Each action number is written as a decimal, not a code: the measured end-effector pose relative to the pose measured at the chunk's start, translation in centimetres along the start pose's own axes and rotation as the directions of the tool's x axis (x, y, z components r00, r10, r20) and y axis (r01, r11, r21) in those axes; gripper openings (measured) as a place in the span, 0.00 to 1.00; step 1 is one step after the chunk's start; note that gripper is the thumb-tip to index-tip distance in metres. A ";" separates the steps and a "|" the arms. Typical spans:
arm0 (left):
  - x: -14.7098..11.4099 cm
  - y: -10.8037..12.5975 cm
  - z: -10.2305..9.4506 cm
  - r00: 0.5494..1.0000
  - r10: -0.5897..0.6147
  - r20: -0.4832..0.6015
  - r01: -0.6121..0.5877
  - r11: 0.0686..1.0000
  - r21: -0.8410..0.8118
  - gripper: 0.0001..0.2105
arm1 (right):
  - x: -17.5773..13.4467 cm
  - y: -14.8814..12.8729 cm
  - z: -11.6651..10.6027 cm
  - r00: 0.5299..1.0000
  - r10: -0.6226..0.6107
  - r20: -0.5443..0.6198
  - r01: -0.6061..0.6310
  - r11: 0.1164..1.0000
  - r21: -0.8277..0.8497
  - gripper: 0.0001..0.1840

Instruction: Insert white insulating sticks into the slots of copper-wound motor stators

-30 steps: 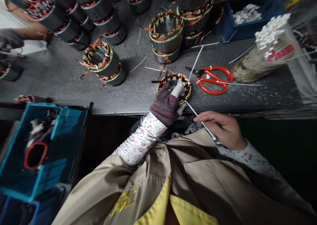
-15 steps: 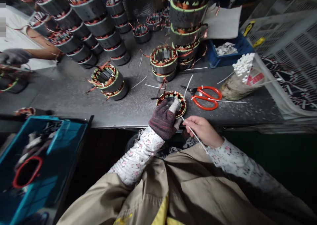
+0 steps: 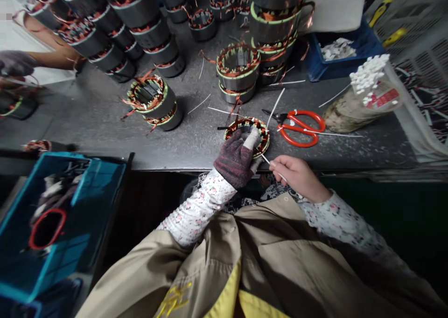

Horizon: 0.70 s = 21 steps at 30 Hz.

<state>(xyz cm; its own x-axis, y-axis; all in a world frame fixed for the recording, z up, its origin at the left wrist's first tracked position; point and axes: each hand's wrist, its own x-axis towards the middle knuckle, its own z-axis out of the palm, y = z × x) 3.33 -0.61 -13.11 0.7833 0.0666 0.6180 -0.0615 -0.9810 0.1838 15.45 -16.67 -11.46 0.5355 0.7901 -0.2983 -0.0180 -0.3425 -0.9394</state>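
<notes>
Think of a clock with the ring in the left hand at its middle. One dark grey counter (image 3: 196, 143) runs across, sprinkled with tiny white bits. The room below its near edge is dark, with dark green at four o'clock. One teal bin (image 3: 79, 243) sits at eight o'clock, with one red-rimmed thing (image 3: 62, 222) inside. One white basket (image 3: 409, 127) stands at three o'clock, full of scraps.

At least three tall stacks of grey rings (image 3: 149, 33) stand near ten o'clock. One more tall stack (image 3: 275, 26), with at least four rings showing, is just past twelve. One blue tub (image 3: 325, 70) of white bits is at two. Two short stacks have two rings each: one at twelve (image 3: 238, 82), one near ten (image 3: 166, 96). One bundle (image 3: 345, 110) of white strips leans between two and three. A co-worker's gloved hand (image 3: 16, 64) shows past nine.

The left hand (image 3: 234, 162), gloved, holds one copper-wire ring (image 3: 265, 140) on the counter, near its edge. At four o'clock, the bare right hand (image 3: 296, 173) pinches one white strip (image 3: 265, 158), which reaches the ring. One pair of red scissors (image 3: 301, 127) lies at three. At least six loose strips (image 3: 336, 134) lie around.
</notes>
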 end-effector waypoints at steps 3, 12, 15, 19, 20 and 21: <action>0.0 0.0 0.1 0.999 0.021 -0.046 -0.020 1.000 0.014 0.36 | 0.7 -0.2 0.7 0.994 -0.080 -0.080 0.079 0.997 -0.017 0.33; -0.6 0.6 -0.2 0.988 -0.137 -0.067 0.115 0.960 -0.255 0.34 | 1.1 0.6 1.6 0.987 -0.109 -0.121 0.127 0.979 0.158 0.29; -0.5 0.4 -0.1 0.971 -0.232 -0.054 0.190 0.891 -0.412 0.27 | 1.8 0.8 2.2 0.974 -0.162 -0.160 0.192 0.962 0.196 0.29; 0.2 -0.1 -0.2 0.986 -0.165 -0.016 0.153 0.944 -0.292 0.13 | 1.2 0.7 1.8 0.965 -0.241 -0.102 0.259 0.930 0.259 0.29; 0.4 -0.2 -0.3 0.989 -0.149 -0.004 0.143 0.954 -0.263 0.12 | 0.8 0.7 1.5 0.958 -0.274 -0.088 0.287 0.923 0.256 0.28; 0.5 -0.3 -0.3 0.990 -0.143 0.003 0.139 0.959 -0.246 0.12 | 0.3 0.6 1.2 0.947 -0.310 -0.087 0.322 0.919 0.227 0.28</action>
<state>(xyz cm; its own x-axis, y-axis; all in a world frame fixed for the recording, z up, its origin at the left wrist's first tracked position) 3.52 -0.26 -12.60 0.7857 0.2060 0.5833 -0.1020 -0.8869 0.4505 14.53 -16.03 -12.29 0.5860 0.8100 0.0234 -0.0359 0.0549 -0.9978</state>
